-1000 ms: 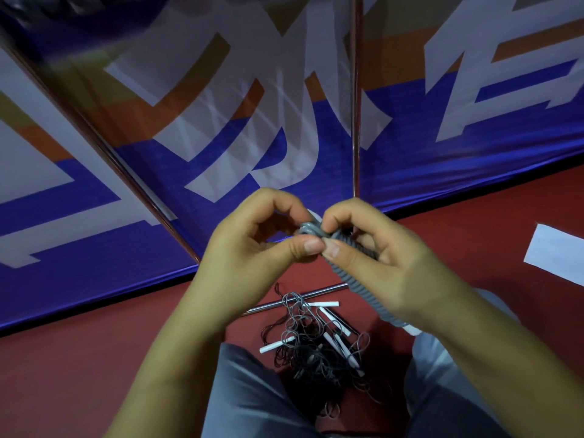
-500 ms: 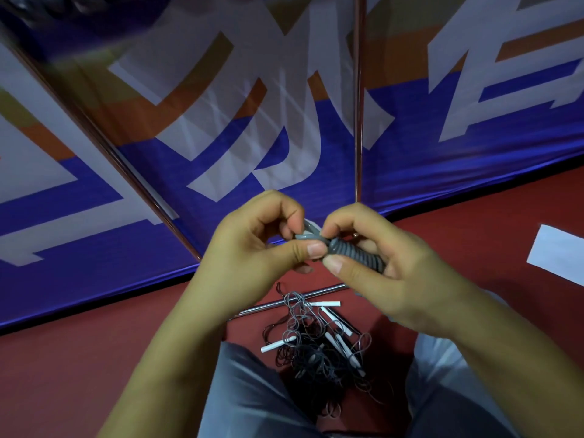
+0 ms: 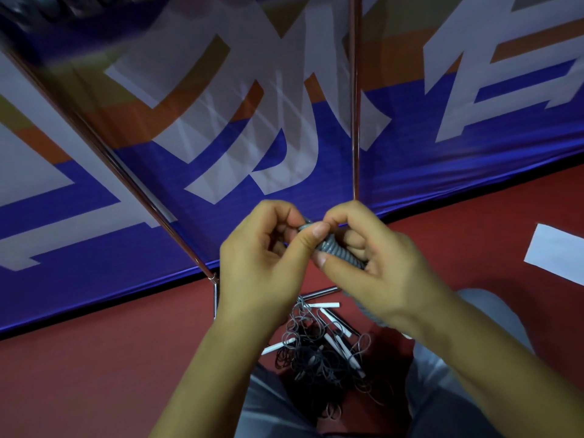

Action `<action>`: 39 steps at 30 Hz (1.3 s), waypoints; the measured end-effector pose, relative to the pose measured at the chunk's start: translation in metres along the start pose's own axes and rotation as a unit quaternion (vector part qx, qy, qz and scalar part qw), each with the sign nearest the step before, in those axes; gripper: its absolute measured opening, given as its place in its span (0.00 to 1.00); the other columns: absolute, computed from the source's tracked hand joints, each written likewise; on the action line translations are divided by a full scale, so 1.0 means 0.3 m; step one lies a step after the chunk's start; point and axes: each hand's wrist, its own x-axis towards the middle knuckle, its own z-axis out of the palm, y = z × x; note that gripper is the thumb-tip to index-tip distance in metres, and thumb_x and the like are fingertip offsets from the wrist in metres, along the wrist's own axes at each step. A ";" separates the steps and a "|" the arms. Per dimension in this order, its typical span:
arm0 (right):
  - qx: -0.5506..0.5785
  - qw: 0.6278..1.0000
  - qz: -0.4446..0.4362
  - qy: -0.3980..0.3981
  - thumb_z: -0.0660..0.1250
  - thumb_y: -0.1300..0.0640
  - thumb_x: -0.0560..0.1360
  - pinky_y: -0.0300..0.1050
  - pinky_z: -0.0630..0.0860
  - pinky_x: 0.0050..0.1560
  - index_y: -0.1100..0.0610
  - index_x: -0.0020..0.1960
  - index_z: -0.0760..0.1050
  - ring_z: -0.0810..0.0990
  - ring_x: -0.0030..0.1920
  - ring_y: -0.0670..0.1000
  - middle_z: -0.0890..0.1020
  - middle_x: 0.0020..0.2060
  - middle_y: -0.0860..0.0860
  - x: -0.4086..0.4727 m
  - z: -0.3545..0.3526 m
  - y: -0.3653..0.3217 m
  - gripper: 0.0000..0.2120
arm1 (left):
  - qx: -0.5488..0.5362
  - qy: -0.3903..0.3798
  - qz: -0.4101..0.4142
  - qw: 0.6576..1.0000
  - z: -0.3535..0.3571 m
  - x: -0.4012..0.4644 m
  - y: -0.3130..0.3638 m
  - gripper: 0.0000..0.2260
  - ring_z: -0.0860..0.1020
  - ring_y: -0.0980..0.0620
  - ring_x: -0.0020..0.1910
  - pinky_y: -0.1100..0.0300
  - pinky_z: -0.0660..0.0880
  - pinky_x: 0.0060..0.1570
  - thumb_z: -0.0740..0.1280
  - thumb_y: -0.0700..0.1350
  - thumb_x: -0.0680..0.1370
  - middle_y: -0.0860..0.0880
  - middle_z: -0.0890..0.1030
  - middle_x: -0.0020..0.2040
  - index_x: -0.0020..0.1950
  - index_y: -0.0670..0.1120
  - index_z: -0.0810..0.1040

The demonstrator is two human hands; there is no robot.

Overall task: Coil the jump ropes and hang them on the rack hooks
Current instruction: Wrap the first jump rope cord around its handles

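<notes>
Jump rope (image 3: 336, 252) coil pinched between left hand (image 3: 262, 263) and right hand (image 3: 376, 263).

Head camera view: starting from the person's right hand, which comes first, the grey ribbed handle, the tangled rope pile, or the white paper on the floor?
1. Grey ribbed handle: inside the right hand grip.
2. Tangled rope pile: on the floor below the hands, between the knees.
3. White paper: far right on the red floor.

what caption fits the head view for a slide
Both hands, left hand and right hand, pinch a grey ribbed handle above a tangled rope pile on red floor.
</notes>
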 end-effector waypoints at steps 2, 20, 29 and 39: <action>-0.029 1.000 0.000 -0.002 0.66 0.54 0.73 0.42 0.69 0.29 0.47 0.48 0.68 0.71 0.29 0.50 0.74 0.29 0.48 -0.002 -0.001 0.005 0.08 | -0.004 -0.005 -0.006 1.000 0.002 -0.006 0.002 0.10 0.71 0.60 0.29 0.70 0.69 0.28 0.75 0.46 0.71 0.50 0.77 0.34 0.37 0.52 0.74; 0.074 0.989 0.060 -0.114 0.65 0.53 0.73 0.54 0.62 0.32 0.48 0.47 0.68 0.64 0.30 0.57 0.72 0.27 0.50 0.003 -0.040 0.001 0.06 | 0.117 -0.261 0.068 0.956 -0.147 0.092 0.021 0.16 0.75 0.59 0.34 0.68 0.71 0.35 0.78 0.53 0.62 0.55 0.78 0.40 0.42 0.51 0.76; 0.110 0.970 0.109 -0.187 0.65 0.57 0.74 0.46 0.75 0.43 0.55 0.49 0.68 0.81 0.38 0.52 0.83 0.37 0.59 0.006 -0.056 -0.003 0.08 | 0.094 -0.355 0.029 0.930 -0.146 0.128 0.029 0.17 0.78 0.51 0.39 0.52 0.77 0.46 0.81 0.45 0.61 0.51 0.79 0.38 0.40 0.50 0.75; 0.070 0.978 0.112 -0.159 0.67 0.51 0.72 0.39 0.64 0.32 0.51 0.47 0.68 0.65 0.28 0.50 0.70 0.28 0.61 -0.010 -0.050 -0.012 0.09 | 0.016 -0.367 0.029 0.930 -0.130 0.135 -0.016 0.19 0.77 0.56 0.35 0.63 0.75 0.40 0.76 0.40 0.63 0.53 0.77 0.35 0.35 0.50 0.65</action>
